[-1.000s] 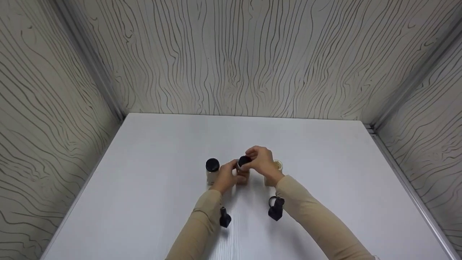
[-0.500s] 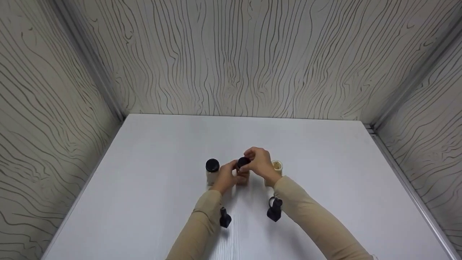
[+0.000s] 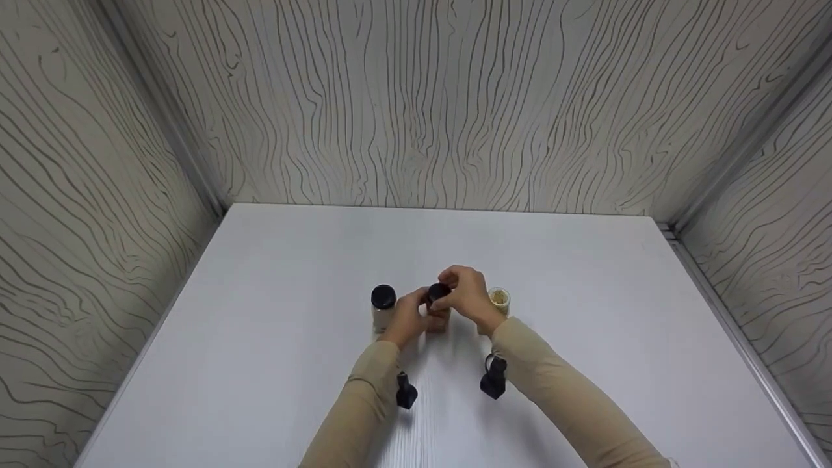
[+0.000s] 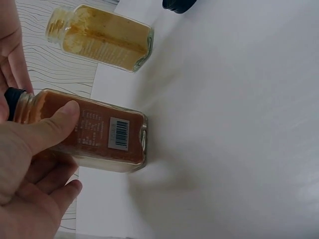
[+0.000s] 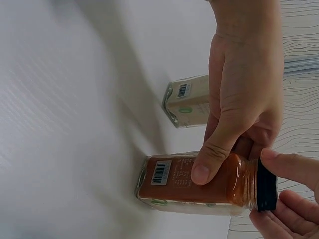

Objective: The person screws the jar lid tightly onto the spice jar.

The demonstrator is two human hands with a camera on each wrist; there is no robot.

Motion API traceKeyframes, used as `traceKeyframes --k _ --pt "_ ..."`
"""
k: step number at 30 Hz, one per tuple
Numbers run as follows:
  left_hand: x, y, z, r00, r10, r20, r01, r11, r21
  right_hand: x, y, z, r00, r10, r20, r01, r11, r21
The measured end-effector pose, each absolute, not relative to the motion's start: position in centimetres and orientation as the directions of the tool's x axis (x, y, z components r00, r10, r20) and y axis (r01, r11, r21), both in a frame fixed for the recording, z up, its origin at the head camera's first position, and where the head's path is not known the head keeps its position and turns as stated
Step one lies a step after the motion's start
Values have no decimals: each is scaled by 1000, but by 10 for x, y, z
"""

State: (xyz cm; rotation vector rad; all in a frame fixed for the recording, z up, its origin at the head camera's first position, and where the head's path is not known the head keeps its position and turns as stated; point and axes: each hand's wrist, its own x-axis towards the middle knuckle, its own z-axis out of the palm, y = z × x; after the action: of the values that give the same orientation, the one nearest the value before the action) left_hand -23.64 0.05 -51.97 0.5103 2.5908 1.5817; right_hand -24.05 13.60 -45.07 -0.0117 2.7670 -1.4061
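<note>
My left hand (image 3: 406, 318) grips a square glass spice jar (image 4: 94, 127) of reddish-brown powder, thumb lying along its labelled side. The jar stands upright on the white table. On its neck sits a black lid (image 5: 266, 186), which my right hand (image 3: 469, 296) pinches between thumb and fingers. To the right, partly behind my right wrist, stands a jar of yellow powder (image 4: 107, 37) with an uncovered mouth. A third jar (image 5: 192, 99), holding pale powder and topped by a black cap (image 3: 383, 297), stands to the left, beside my left hand.
A black, ridged, lid-like piece (image 4: 179, 4) shows at the top edge of the left wrist view, near the yellow-powder jar. The white table (image 3: 312, 260) meets wood-grain patterned panels (image 3: 416, 117) at the back and sides.
My right hand has shifted slightly left with its fingers still on the black lid, uncovering more of the yellow-powder jar's mouth. The left hand keeps its hold on the reddish-brown jar.
</note>
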Motion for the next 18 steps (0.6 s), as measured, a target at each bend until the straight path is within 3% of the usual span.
traceKeyframes --k 18 --pt "-236 1 -518 -944 312 109 236 408 882 -238 136 -452 -999 -19 -27 10 612 -791"
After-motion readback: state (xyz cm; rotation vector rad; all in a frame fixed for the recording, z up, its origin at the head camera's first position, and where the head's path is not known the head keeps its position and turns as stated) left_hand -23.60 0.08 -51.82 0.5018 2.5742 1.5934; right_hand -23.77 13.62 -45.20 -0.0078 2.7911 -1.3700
